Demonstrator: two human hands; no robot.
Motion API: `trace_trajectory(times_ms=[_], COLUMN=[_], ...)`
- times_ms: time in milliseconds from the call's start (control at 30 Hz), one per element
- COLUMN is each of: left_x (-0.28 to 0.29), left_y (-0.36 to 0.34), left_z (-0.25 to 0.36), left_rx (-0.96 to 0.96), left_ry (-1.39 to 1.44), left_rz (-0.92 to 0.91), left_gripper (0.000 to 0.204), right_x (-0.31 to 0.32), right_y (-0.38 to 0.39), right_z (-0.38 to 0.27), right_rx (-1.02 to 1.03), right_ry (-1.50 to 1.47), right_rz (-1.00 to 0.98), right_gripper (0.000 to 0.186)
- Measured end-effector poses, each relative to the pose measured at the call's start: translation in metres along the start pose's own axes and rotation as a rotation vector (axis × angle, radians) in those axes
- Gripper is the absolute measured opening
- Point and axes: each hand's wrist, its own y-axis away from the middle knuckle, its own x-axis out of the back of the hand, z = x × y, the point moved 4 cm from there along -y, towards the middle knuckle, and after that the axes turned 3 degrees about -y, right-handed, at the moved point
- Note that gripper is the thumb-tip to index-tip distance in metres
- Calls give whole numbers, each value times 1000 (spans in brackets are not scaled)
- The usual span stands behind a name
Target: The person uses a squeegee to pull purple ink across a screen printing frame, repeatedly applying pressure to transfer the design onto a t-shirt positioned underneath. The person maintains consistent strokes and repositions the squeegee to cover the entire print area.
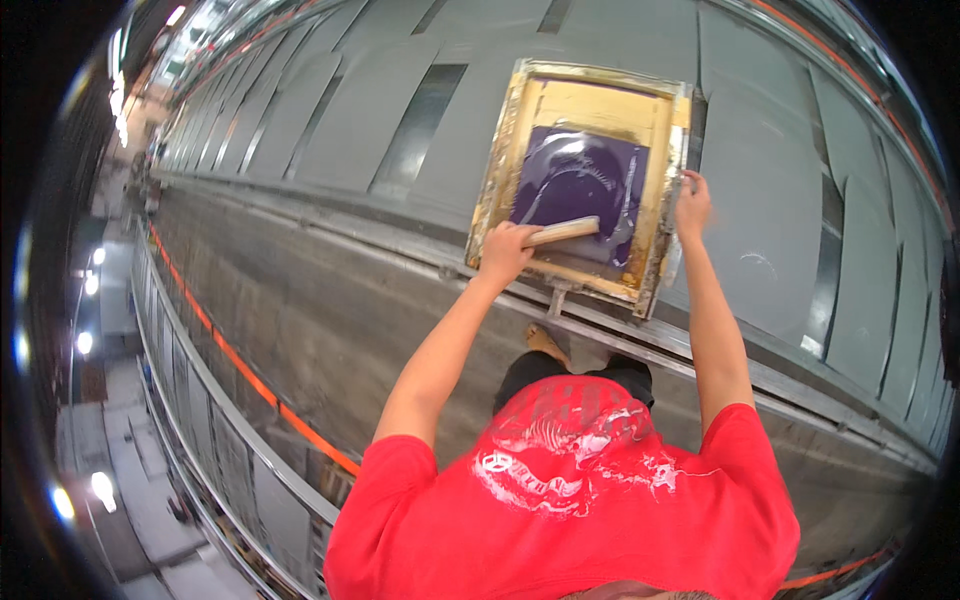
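A screen printing frame (506,130) with a yellowish, tape-covered border lies on the long grey table in front of me. Dark purple ink (570,185) covers much of its mesh, with a glossy wet patch toward the far part. My left hand (507,250) is closed around one end of a squeegee (563,232) with a pale wooden handle. The squeegee lies across the near part of the inked mesh, and its lower edge is hidden. At the frame's right side, my right hand (692,207) has its fingers curled on the outer edge.
Flat grey panels (765,215) line the long table (400,80), with darker strips between some of them. A metal rail (420,258) runs along its near edge. Behind me on the left are an orange strip (240,355) and another railed table (265,490).
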Motion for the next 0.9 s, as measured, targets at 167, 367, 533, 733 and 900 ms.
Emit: trace_trajectory(times_ms=[167,367,533,733,900], left_x=[-1,-12,-24,-50,-60], left_y=[10,-6,-10,-65,-125], left_z=[-20,-22,-17,-31,-30], left_rx=[183,468,587,599,558], left_ry=[33,112,-20,-247,-238], left_rz=[101,346,346,324,255], left_gripper=[34,33,29,27,31], right_x=[-9,1,5,-18,-13], right_y=[17,19,35,33,30], right_z=[6,0,1,21,14], right_rx=[-133,-233,-284,-255,-357], right_ry=[26,-84,-120,-186,-188], right_rz=[-98,-103,-132,-98,-135], right_gripper=[22,23,22,21,21])
